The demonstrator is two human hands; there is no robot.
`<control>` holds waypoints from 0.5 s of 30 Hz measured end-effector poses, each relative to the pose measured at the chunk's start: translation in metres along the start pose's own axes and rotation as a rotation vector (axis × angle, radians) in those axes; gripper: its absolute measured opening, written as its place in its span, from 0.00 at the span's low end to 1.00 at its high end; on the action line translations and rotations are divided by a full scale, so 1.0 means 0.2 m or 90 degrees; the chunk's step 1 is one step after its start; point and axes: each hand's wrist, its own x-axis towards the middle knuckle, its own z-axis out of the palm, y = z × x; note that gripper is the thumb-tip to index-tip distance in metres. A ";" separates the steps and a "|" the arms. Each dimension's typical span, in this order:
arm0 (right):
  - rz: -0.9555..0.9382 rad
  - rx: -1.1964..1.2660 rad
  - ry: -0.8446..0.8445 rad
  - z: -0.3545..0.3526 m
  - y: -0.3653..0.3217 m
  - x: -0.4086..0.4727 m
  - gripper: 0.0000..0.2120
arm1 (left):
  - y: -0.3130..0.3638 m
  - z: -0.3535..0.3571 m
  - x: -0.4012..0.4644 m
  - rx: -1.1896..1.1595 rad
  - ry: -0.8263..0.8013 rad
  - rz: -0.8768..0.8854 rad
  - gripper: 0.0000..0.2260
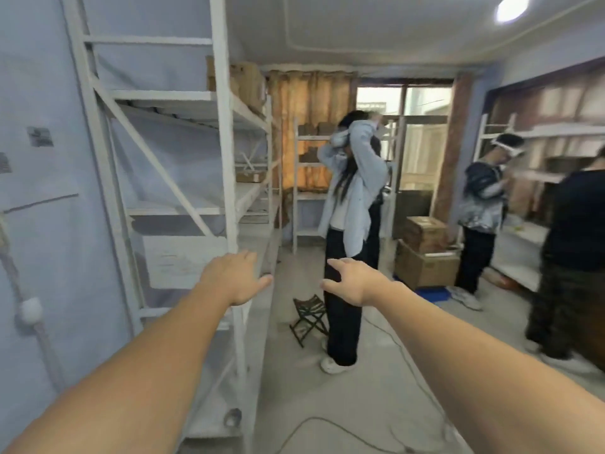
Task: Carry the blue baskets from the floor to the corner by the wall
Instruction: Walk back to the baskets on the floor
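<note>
**Both hands empty, basket across the room**

Both arms reach forward at chest height. The left hand [234,278] and the right hand [352,283] are spread flat, palms down, holding nothing. The only blue basket [432,293] in view sits on the floor [376,398] at the foot of stacked cartons [425,257], well apart from the hands and partly hidden. By my reading the carry has not begun here; whether other baskets are already moved cannot be told. The floor is grey concrete with a cable [327,421] trailing across it. A white rack [226,191] lines the left wall, a folding stool [309,317] stands mid-room, and three people stand ahead.
</note>
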 end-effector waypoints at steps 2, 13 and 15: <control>0.101 -0.006 0.026 -0.09 0.30 -0.24 0.39 | 0.35 -0.01 0.04 -0.020 0.016 0.085 0.36; 0.527 -0.039 0.094 -0.47 1.61 -2.02 0.36 | 2.38 -0.13 -0.31 -0.150 0.044 0.467 0.33; 0.606 -0.050 0.103 -0.52 1.80 -2.40 0.37 | 2.75 -0.13 -0.48 -0.167 0.029 0.533 0.34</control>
